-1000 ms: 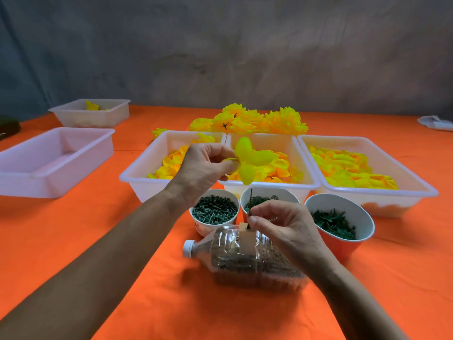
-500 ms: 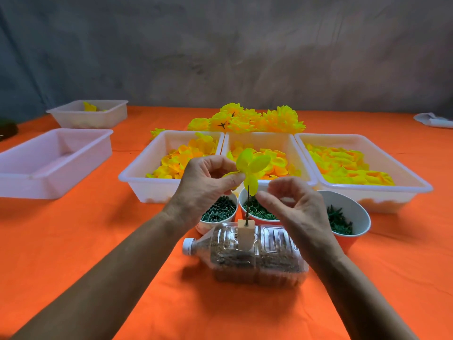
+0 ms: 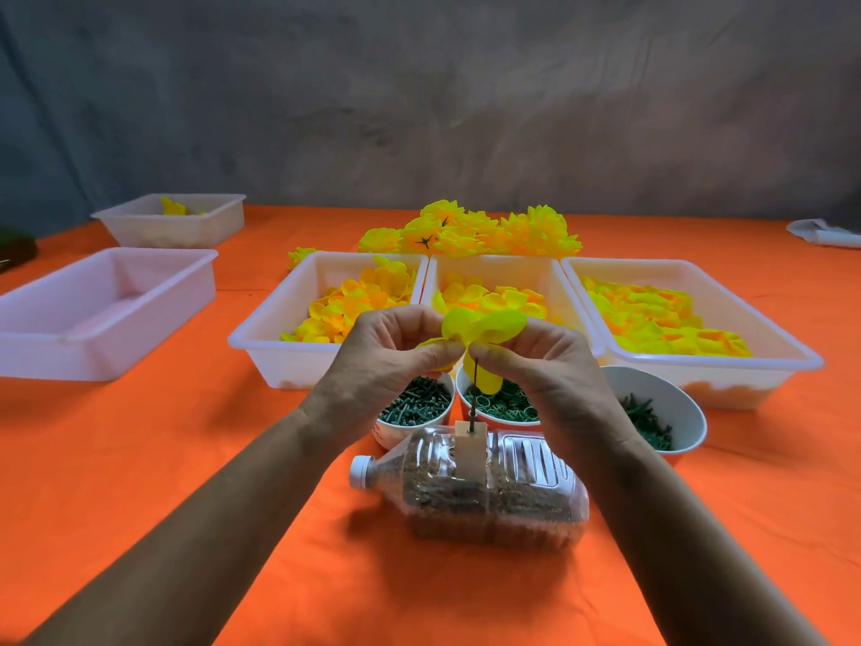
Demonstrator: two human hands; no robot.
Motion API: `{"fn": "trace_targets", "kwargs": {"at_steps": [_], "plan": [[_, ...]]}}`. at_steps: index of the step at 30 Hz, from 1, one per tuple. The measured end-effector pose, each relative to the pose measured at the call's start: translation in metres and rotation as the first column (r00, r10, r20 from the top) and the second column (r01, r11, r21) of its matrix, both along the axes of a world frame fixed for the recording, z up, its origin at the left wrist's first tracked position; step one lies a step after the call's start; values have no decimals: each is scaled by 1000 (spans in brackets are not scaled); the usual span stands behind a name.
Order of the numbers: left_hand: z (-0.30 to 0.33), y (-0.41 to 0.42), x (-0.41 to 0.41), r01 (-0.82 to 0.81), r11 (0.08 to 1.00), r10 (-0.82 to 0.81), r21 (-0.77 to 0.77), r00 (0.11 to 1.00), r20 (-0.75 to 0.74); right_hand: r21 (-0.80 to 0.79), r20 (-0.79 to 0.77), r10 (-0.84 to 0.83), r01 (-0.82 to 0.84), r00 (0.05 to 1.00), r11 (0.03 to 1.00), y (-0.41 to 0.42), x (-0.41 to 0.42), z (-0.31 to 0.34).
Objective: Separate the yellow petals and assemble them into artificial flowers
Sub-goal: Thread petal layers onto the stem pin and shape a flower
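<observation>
My left hand (image 3: 386,366) and right hand (image 3: 545,366) meet fingertip to fingertip over the middle of the surface (image 3: 140,459), and both pinch one yellow petal piece (image 3: 484,328). Each grip is closed tight on it, thumb against curled fingers. My fingers cover the centre of the piece, so I cannot tell whether it is already threaded on the thin dark stem (image 3: 474,394) that stands just under it. The stem rises from a small pale block (image 3: 469,449) set into a clear plastic bottle (image 3: 470,496) lying on its side, part-filled with something brown and grainy. Behind my hands stand three cups (image 3: 671,412) of small green parts, half hidden by my wrists. Beyond them, three white trays (image 3: 261,338) hold loose yellow petals (image 3: 652,319), and finished yellow flowers (image 3: 475,230) are heaped behind the trays.
</observation>
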State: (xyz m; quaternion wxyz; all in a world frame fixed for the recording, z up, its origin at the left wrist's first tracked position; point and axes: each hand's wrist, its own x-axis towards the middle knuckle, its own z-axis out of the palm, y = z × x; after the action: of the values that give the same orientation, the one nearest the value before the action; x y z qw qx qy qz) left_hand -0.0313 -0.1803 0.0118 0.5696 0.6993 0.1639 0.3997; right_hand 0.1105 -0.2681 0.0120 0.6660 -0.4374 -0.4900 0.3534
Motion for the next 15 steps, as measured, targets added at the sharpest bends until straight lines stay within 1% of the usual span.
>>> {"fn": "trace_targets", "kwargs": {"at_steps": [8,15], "plan": [[3,-3,-2,-8,999,9,39,1000,-11,10,124,-11,10,992,1000,-5,5,3],[5,-8,-4,-17,997,18,69,1000,-20,13,168,28,-30,985,999,-14,7,2]]}}
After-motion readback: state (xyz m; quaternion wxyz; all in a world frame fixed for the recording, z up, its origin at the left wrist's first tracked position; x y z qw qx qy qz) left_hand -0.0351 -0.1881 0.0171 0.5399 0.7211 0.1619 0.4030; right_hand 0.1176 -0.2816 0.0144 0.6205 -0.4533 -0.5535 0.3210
